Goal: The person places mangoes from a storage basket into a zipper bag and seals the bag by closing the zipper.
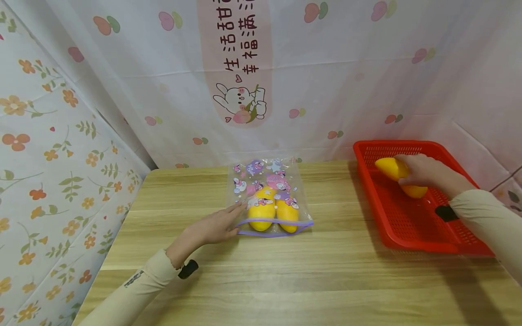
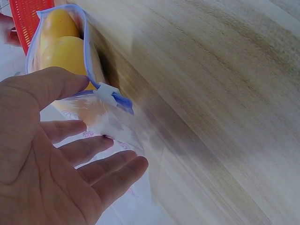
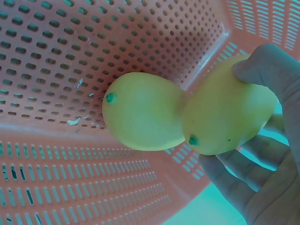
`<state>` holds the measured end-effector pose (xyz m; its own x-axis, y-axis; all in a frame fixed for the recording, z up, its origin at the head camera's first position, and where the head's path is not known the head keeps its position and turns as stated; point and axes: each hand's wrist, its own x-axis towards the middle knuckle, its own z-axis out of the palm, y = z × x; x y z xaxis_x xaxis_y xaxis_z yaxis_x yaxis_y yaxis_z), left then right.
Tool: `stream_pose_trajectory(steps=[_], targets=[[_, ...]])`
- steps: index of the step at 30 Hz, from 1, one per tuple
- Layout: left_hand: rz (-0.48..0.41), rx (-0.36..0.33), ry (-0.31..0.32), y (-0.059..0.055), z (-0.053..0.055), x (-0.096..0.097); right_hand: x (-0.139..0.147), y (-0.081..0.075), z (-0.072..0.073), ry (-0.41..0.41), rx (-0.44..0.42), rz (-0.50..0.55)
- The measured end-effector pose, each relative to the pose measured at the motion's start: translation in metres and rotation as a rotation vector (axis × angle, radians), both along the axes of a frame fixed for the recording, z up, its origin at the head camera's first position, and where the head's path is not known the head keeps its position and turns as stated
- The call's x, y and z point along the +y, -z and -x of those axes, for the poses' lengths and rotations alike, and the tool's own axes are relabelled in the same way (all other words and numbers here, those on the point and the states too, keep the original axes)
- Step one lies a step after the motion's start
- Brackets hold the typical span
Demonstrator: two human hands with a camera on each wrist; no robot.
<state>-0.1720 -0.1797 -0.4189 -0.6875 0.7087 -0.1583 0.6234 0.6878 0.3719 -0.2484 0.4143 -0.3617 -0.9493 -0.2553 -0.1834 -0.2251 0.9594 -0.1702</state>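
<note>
A clear zip bag [image 1: 254, 168] printed with purple and pink cartoon figures lies on the table with two yellow mangoes [image 1: 261, 212] inside. Its purple-edged mouth faces the person and gapes in the left wrist view, where a white slider [image 2: 108, 93] sits at one end. The left hand [image 1: 213, 226] is at the bag's left edge, fingers extended and thumb near the rim. Over the red basket [image 1: 377, 210], the right hand [image 1: 422, 171] grips a mango [image 3: 225, 110] between thumb and fingers. Another mango [image 3: 143, 112] lies on the basket floor beside it.
The wooden table [image 1: 261, 280] meets a white printed curtain [image 1: 326, 90] at the back. Flower-patterned cloth [image 1: 61, 181] hangs on the left. The basket's perforated walls rise around the right hand, and small white scraps [image 3: 74, 121] lie on its floor.
</note>
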Motion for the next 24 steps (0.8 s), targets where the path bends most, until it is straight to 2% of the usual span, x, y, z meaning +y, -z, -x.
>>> stream_pose_trajectory(steps=[11, 24], targets=[[0.005, -0.004, 0.002, -0.001, 0.000, 0.000, -0.002, -0.008, -0.010, 0.024, 0.029, 0.057], [0.007, 0.007, 0.006, -0.001, 0.000, 0.000, -0.002, -0.012, -0.016, -0.004, 0.077, 0.081]])
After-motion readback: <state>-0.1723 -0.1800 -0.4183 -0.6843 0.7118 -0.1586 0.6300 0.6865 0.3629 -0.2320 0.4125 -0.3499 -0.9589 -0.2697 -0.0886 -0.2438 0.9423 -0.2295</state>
